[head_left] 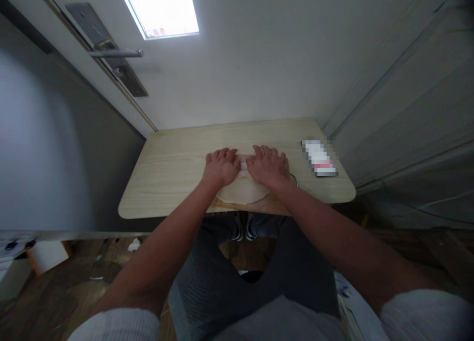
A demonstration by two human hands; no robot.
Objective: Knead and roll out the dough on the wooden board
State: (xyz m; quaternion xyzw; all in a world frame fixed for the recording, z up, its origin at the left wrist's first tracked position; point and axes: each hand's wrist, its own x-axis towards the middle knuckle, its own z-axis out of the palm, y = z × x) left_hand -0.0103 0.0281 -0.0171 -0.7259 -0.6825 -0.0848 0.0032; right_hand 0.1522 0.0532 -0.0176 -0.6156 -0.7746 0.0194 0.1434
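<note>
- In the head view, I see a thin pale sheet, rounded at its near edge, on a wooden board in the front middle of a small table.
- The left hand is palm down at the far part of the sheet, fingers spread and reaching forward over a pale bar.
- The right hand mirrors it, likewise opened out, palm down on the bar. Between the thumbs a short stretch of bar shows; the hands cover the rest.
- Just beside the right wrist, a thin curved loop sticks out; I can't make out what it belongs to.
- Further right a phone lies on the tabletop, its screen blurred, apart from the hand and out of its way.
- The table's back edge runs along a pale door with a bright window and a lever handle to the upper left, so it stands in front of the door.
- The person's legs sit close below the table's near edge, and both forearms cross above that edge.
- On the brown floor at left lie a crumpled white scrap and a tilted white panel.
</note>
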